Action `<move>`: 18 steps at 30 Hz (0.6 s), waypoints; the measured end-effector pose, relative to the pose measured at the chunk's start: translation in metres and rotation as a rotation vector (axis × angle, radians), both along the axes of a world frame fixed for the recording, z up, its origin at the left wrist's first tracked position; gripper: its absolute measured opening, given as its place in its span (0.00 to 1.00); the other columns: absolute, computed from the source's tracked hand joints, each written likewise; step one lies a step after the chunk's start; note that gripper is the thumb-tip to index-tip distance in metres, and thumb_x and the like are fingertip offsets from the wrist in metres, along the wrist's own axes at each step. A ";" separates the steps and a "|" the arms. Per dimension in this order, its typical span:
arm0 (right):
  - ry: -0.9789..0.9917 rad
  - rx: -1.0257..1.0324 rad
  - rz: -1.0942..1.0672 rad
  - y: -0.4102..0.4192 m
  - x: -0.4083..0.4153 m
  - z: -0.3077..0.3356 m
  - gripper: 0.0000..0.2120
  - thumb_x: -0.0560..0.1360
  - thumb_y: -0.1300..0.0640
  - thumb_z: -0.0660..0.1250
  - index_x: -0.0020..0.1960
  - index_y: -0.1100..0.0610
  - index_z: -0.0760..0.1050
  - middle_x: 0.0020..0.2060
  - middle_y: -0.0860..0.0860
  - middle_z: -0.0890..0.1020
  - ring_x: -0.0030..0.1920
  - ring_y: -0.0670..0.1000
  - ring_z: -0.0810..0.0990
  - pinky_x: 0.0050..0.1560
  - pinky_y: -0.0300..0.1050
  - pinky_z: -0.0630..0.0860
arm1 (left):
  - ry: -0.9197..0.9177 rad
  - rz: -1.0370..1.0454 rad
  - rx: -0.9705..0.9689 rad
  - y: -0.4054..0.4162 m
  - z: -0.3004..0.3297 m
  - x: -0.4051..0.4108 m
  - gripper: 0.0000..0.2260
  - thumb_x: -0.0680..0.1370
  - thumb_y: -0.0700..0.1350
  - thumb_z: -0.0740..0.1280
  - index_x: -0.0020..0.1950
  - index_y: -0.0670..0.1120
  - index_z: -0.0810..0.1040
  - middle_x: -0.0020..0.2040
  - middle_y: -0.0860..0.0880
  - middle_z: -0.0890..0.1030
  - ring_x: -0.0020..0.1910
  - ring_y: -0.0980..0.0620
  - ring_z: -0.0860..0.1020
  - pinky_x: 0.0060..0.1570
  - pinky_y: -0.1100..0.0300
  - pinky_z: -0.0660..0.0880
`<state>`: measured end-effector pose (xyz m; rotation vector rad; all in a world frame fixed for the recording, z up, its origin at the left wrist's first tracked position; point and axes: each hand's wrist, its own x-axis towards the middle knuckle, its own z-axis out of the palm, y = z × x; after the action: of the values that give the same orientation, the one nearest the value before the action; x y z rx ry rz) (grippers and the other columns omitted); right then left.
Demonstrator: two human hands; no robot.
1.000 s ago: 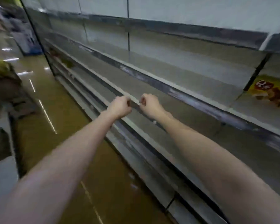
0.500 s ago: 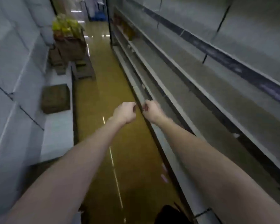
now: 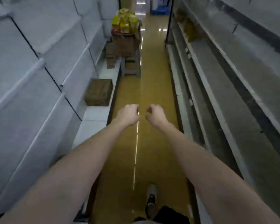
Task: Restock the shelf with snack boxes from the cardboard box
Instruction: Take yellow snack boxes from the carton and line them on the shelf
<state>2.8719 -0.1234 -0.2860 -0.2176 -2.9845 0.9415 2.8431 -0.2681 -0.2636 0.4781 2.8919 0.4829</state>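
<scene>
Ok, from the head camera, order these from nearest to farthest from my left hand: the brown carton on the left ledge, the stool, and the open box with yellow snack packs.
From the left hand:
1. Brown carton, just ahead on the left ledge.
2. Stool, farther up the aisle, beside the ledge.
3. Open cardboard box with yellow snack packs, beyond the stool, farthest.

Shop aisle between long shelves (image 3: 220,97)
</scene>
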 end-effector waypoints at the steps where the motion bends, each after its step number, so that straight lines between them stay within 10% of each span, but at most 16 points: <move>1: -0.006 -0.008 0.011 0.008 -0.021 0.000 0.16 0.73 0.62 0.69 0.60 0.62 0.75 0.56 0.58 0.79 0.61 0.58 0.73 0.58 0.42 0.65 | -0.010 0.011 -0.010 0.005 0.001 -0.020 0.06 0.75 0.44 0.65 0.51 0.49 0.78 0.50 0.46 0.81 0.50 0.43 0.80 0.49 0.50 0.79; 18: -0.029 0.000 0.077 0.020 -0.409 -0.023 0.14 0.72 0.62 0.68 0.58 0.57 0.75 0.55 0.56 0.78 0.59 0.56 0.75 0.57 0.45 0.71 | 0.041 0.082 -0.039 0.010 -0.021 -0.394 0.10 0.78 0.44 0.65 0.59 0.47 0.76 0.56 0.45 0.80 0.53 0.43 0.79 0.45 0.52 0.77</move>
<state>2.4633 -0.1036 -0.3091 -0.1178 -3.0401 0.9532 2.4491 -0.2586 -0.2849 0.3691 2.9633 0.4319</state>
